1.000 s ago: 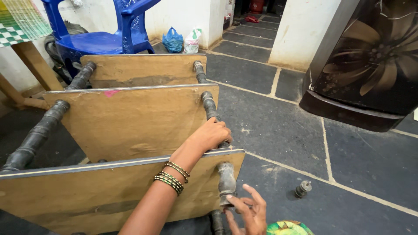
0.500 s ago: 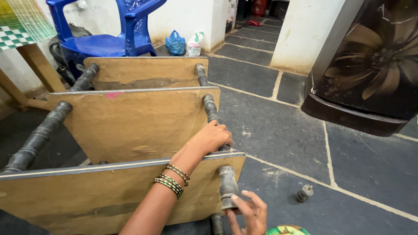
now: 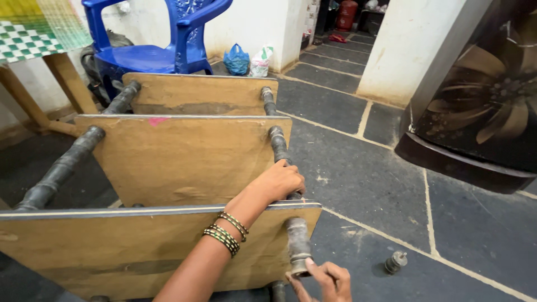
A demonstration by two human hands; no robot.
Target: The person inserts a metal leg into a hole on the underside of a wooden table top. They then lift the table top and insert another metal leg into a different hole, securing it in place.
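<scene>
Right hand (image 3: 324,279): shifted slightly, fingers now pinching the pipe end (image 3: 299,263) below the nearest board (image 3: 112,251). Left hand (image 3: 279,182): unchanged, closed around the pipe (image 3: 278,146).

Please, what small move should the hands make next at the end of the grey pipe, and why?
Probably the right hand should turn the ring at the end of the grey pipe, while the left hand holds the pipe above the nearest wooden board. The right fingers already touch that end, and a small loose fitting lies apart on the stone floor.
</scene>
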